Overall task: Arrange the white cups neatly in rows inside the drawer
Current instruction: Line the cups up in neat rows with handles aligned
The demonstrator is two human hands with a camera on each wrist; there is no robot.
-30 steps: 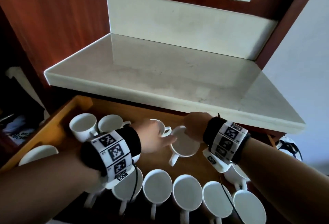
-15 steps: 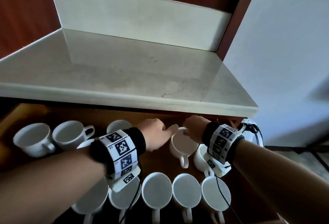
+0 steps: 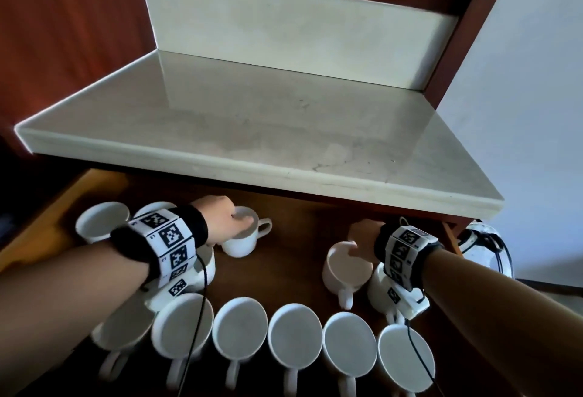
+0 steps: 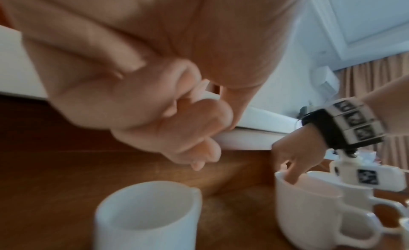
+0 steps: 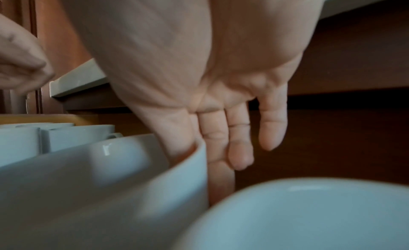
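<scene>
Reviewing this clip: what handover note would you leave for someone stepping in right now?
Left hand: fingers curled, just above the handle-right cup. The wrist view shows a gap, so it grips nothing.
Right hand: pinches the rim of the right-side cup, thumb inside, fingers outside.
Done: the front row of six cups stands lined up in the drawer, handles toward the person.
Left: the second row is uneven, with a wide gap between the two cups under the hands. Handles differ, and the far-left cups need lining up too.
</scene>
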